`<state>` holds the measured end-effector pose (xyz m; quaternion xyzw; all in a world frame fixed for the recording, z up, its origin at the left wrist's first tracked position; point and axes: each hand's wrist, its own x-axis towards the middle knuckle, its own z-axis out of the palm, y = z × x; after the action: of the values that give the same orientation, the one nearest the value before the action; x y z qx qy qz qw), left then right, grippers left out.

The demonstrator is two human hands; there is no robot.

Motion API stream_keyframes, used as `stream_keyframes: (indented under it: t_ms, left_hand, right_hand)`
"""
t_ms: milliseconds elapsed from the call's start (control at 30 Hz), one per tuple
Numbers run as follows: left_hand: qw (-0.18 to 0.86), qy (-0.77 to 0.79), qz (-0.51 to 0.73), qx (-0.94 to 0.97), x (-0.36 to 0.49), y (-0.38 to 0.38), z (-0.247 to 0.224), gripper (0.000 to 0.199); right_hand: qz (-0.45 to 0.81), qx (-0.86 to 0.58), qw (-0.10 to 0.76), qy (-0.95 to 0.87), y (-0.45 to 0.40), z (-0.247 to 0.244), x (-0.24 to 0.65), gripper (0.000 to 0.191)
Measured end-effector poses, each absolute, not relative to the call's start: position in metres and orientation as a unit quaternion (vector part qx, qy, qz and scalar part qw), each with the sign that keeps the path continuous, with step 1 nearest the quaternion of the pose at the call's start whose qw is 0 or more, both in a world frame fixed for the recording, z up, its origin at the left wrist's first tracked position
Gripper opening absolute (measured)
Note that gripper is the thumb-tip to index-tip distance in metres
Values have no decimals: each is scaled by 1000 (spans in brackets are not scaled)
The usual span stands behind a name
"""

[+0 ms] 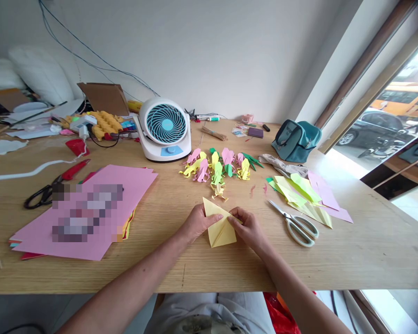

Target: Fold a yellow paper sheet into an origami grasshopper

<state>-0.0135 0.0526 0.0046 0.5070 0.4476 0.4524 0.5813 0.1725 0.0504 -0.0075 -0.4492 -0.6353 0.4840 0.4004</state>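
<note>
A pale yellow sheet of folding paper (220, 232), creased and partly folded, is held just over the table's front half. My left hand (199, 222) grips its left side, thumb lying on top. At its upper right edge, my right hand (245, 225) pinches the paper between thumb and fingers. Beyond my hands stands a group of folded paper figures (216, 172) in pink, yellow and green. One pale yellow figure (218, 189) sits closest to the paper. White-handled scissors (299, 228) lie to the right of my right hand.
Pink paper sheets (125, 185) are stacked at left, beside black-handled scissors (43, 195). A white fan (165, 125) stands at the back. Loose green and yellow paper (301, 192) lies right, with a teal bag (296, 139) behind. The wooden table's (369, 260) front edge is near my lap.
</note>
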Motion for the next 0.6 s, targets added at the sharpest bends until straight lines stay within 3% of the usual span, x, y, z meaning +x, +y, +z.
stream_keyframes:
  t_ms: [600]
  left_hand:
    - [528,479,460,529,-8,48,2,37]
  right_hand:
    - [473,-456,389,-645,51,-14,172,34]
